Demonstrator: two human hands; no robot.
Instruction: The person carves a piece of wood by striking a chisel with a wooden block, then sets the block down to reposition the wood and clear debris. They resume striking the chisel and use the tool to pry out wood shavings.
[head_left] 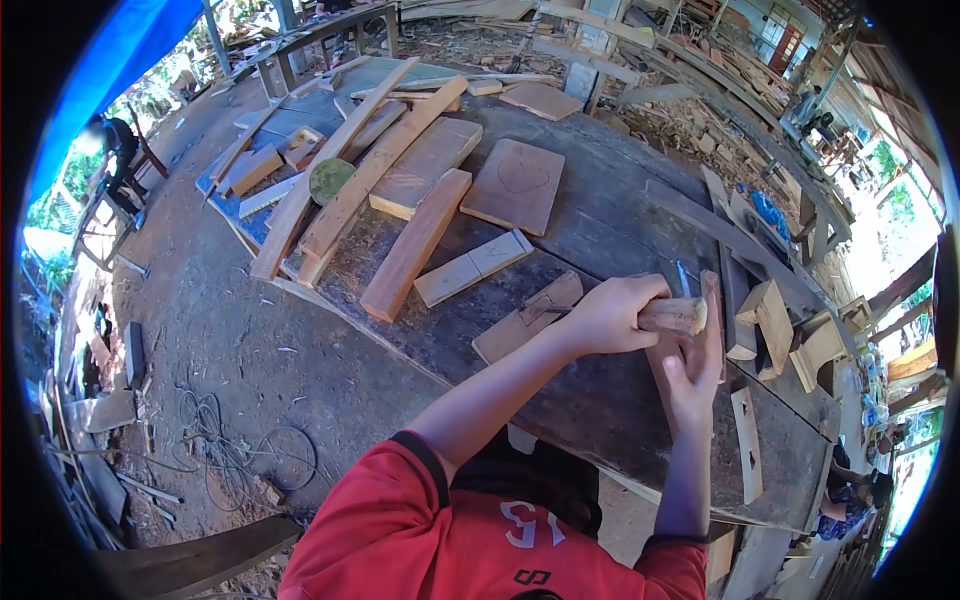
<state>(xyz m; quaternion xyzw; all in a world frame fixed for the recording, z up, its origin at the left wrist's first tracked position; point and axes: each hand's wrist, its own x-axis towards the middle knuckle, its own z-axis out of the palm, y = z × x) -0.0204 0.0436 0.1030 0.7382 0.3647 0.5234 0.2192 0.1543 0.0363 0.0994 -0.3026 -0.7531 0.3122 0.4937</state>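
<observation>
My left hand point(622, 315) is closed around a short, thick piece of wood point(685, 317), its blunt end pointing right. Just below and to the right, my right hand point(697, 375) has its thumb raised and its fingers along a narrow brown wooden piece point(711, 295). A slim blue object point(683, 278) stands just beyond the left hand's wood. Under my left forearm lies a flat board point(508, 338) with a dark, thin tool on it. A light block with a pencil line point(474, 268) rests to the left.
The dark worktable point(620, 200) carries several planks point(400, 165), a square board point(515, 185) and a round green disc point(330, 181). Angled wood blocks point(765, 325) stand at the right. Coiled wire point(225, 450) lies on the ground at left. A person point(122, 160) sits at far left.
</observation>
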